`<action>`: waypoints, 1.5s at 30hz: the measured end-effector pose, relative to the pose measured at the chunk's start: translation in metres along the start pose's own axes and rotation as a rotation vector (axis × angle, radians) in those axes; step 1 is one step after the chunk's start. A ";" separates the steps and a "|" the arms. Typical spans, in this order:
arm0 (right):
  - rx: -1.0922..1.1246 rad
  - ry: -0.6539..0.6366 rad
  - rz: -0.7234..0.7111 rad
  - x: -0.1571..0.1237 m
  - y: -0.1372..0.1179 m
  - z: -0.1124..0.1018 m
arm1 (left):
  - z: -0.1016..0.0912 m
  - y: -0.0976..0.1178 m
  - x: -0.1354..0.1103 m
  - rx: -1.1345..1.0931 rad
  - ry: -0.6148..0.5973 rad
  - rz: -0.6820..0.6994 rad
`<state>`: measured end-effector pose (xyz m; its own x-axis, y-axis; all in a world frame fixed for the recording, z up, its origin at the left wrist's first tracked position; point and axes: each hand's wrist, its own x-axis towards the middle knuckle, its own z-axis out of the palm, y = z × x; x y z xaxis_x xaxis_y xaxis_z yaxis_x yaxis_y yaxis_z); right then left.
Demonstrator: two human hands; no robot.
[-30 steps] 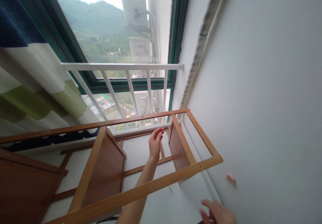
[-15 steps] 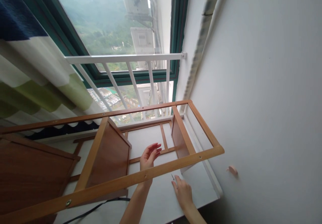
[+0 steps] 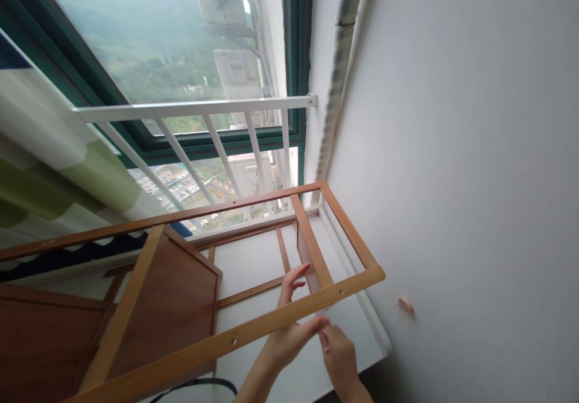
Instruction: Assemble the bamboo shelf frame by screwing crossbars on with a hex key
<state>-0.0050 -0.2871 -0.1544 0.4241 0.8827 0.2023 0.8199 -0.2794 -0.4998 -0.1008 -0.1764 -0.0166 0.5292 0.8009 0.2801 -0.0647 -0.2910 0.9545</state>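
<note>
A brown wooden frame (image 3: 266,324) with panels between its rails spreads across the lower half of the view. My left hand (image 3: 289,336) reaches past its front rail, fingers stretched out behind the rail and thumb below it. That hand is open, and the thumb tip meets my right hand (image 3: 339,355). Just under the rail near its right end, my right hand is closed in a pinch. A tiny pale bit of a small screw-like metal piece (image 3: 326,349) shows at its fingers; the rest is hidden. Screw holes dot the front rail.
Below the frame is a white surface (image 3: 253,264). Behind it stand a white railing (image 3: 194,110) and a green-framed window. A curtain (image 3: 58,149) hangs at left, a white wall (image 3: 452,149) with a pink hook (image 3: 406,306) at right. A black cable (image 3: 203,382) runs beneath the front rail.
The view has swung slightly right, so the frame sits further left. My left hand has moved down and right along the rail, meeting my right hand. The small metal piece is now mostly covered.
</note>
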 end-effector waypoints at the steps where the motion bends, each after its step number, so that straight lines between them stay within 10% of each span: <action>1: 0.037 0.074 0.009 0.000 0.002 -0.017 | 0.007 -0.002 0.000 0.020 0.031 0.038; 8: 0.178 0.416 0.077 0.007 0.000 -0.129 | 0.044 -0.005 0.010 0.044 0.337 0.230; 17: 0.287 0.690 -0.098 0.057 -0.044 -0.191 | 0.049 0.001 0.033 0.097 0.491 0.394; 27: 0.698 0.659 -0.170 0.128 -0.035 -0.179 | 0.030 0.000 0.059 0.412 0.283 0.804; 45: 1.024 0.731 -0.152 0.133 -0.050 -0.174 | 0.050 0.014 0.069 0.404 0.447 0.751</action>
<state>0.0770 -0.2217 0.0435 0.7327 0.3750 0.5678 0.3453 0.5141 -0.7851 -0.0226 -0.1514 0.0112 0.0913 0.4337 0.8964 0.0850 -0.9003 0.4269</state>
